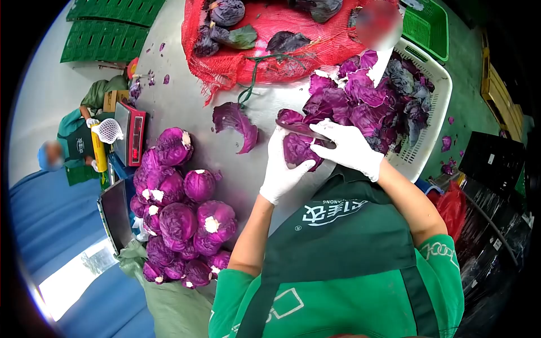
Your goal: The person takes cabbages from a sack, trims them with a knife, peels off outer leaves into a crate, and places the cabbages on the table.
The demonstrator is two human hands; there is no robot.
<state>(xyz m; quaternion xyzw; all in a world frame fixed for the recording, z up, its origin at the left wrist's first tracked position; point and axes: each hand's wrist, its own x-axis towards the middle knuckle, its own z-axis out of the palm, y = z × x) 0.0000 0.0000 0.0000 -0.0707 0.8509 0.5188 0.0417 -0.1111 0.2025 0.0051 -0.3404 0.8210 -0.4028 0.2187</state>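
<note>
My left hand [283, 164], in a white glove, is closed around the side of a red cabbage [300, 149], with its thumb along the lower edge. My right hand [350, 147], also gloved in white, grips a knife [304, 131] whose dark blade lies across the top of the cabbage. Part of the cabbage is hidden by the blade and fingers. Just beyond both hands is a heap of loose purple leaves [360, 93]. A single curled leaf [236, 125] rests on the metal table [270, 101] to the left.
Several trimmed cabbages [179, 225] are piled at the left. A red mesh bag [256, 36] holding more cabbages covers the far side. At right stands a white crate [437, 121] of leaves. Another person [73, 138] with a yellow tube [99, 149] works near a red scale [135, 135].
</note>
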